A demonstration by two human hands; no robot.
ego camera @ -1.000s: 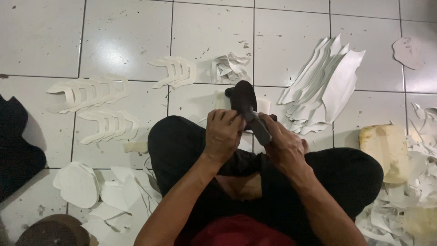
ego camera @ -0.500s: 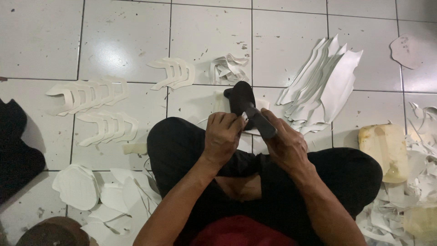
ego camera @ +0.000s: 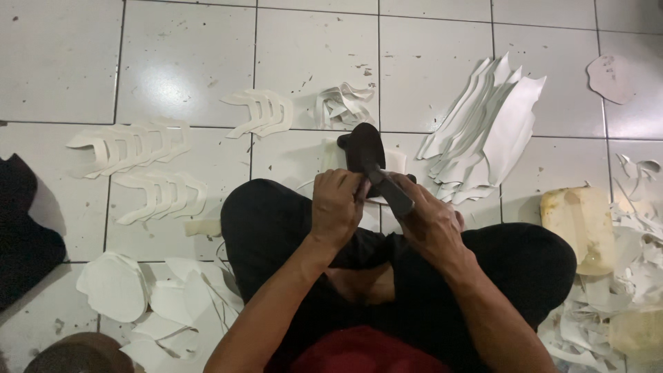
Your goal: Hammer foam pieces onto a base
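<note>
Floor: white tile, person seated cross-legged on it, dark trousers. Work held above the knees, just ahead of the lap.

Stack of large white cut sheets lies fanned to the right front. Curved white strips in three overlapping rows sit left front; rounded white blanks near the left knee. Yellowish block and offcuts at far right. Dark cloth at left edge.

Black piece: dark, rounded at the far end, narrowing to a strip toward the body. It is off the floor, tilted away from the person, above a white sheet.

Left hand: grip closed on the near part of the black piece, fingers curled over its edge. Right hand: grip closed around the strip end, thumb along it. What the fingertips do underneath cannot be told.

Judgement on technique: keep both grips near each other so the piece does not flex between them; steady the forearms on the knees; work the edge evenly; keep the piece clear of the white sheets to avoid marking them.
</note>
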